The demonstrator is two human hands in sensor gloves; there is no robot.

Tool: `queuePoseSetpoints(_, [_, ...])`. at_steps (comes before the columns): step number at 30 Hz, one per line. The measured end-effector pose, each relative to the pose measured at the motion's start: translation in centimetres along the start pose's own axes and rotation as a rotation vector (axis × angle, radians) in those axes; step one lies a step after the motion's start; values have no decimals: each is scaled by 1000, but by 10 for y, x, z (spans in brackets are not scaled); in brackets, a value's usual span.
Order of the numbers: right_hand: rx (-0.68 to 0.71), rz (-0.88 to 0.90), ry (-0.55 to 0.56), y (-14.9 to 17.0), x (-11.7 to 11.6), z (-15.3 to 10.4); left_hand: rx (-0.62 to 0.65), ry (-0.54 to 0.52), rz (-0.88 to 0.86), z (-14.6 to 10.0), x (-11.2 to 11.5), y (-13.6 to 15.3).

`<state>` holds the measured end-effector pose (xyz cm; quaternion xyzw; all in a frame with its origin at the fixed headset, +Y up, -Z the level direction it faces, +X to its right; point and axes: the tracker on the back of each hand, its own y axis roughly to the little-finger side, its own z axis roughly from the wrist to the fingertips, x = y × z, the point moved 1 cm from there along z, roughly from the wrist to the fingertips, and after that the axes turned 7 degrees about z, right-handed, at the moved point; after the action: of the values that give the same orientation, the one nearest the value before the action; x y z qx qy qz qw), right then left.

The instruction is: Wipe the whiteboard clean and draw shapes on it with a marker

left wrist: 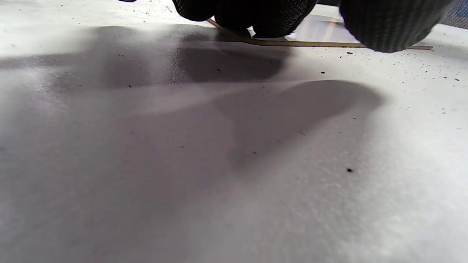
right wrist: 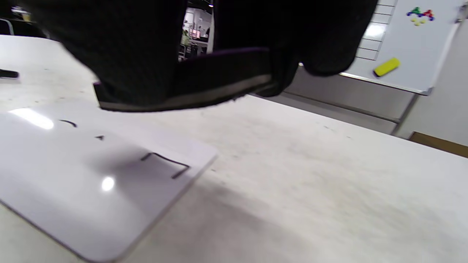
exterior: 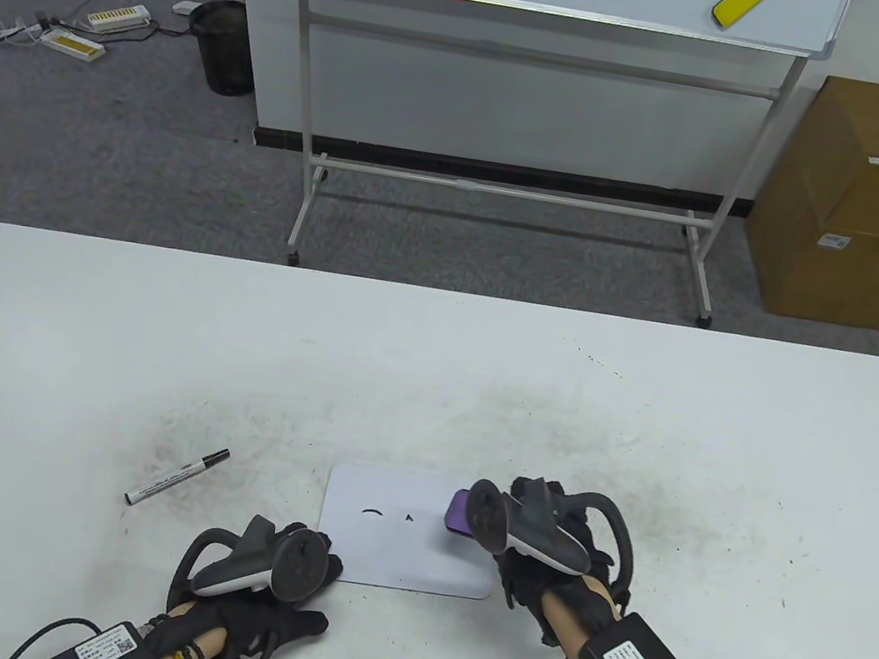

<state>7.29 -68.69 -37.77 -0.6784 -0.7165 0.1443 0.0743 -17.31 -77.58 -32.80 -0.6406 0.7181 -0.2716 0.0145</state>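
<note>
A small white whiteboard (exterior: pixel 406 541) lies flat near the table's front edge; black marks remain on it: a short arc, a dot, and part of a rectangle outline (right wrist: pixel 166 164). My right hand (exterior: pixel 538 549) grips a purple eraser (exterior: pixel 456 513) at the board's right end; in the right wrist view the eraser (right wrist: pixel 219 78) sits just above the surface. My left hand (exterior: pixel 280 596) rests on the table at the board's lower left corner, its fingertips (left wrist: pixel 256 14) touching the board's edge (left wrist: pixel 310 44). A black-capped marker (exterior: pixel 176 476) lies on the table left of the board.
The white table (exterior: pixel 432 378) carries grey smudges and dark specks. Beyond it stand a large whiteboard on a wheeled frame (exterior: pixel 518 150) with a yellow eraser (exterior: pixel 740 2), a cardboard box (exterior: pixel 876 207) and a black bin (exterior: pixel 222 45).
</note>
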Motion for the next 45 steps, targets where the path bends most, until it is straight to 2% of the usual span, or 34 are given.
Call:
queuePoseSetpoints(5, [92,23,-12,-59,-22,31,-2,1,15,-1,1,-1])
queuePoseSetpoints(7, [111,26,-12,-73,-28,40,-4,3,15,-1,1,-1])
queuePoseSetpoints(11, [106,16,-44,-90,-38,54,-16,-5,11,-1,1,-1])
queuePoseSetpoints(14, [106,8,-41,-87,-41,57,-23,-6,10,-1,1,-2])
queuePoseSetpoints(20, [63,-40,-53,-57,-45,47,-30,9,-10,-1,1,-3])
queuePoseSetpoints(27, [-57,-110,-78,6,-47,21,-31,9,-31,0,1,-2])
queuePoseSetpoints(30, [-111,-85,-91,34,-50,7,-32,7,-27,0,1,-2])
queuePoseSetpoints(36, [-156,-10,-71,51,-51,-1,-37,-4,-16,-1,1,-2])
queuePoseSetpoints(41, [-331,82,20,95,-44,-10,-32,-27,-16,-1,2,-3])
queuePoseSetpoints(43, [-429,140,84,120,-46,-17,-31,-40,2,-2,2,-4])
queuePoseSetpoints(45, [-526,167,103,140,-53,-22,-29,-55,13,-2,2,-5])
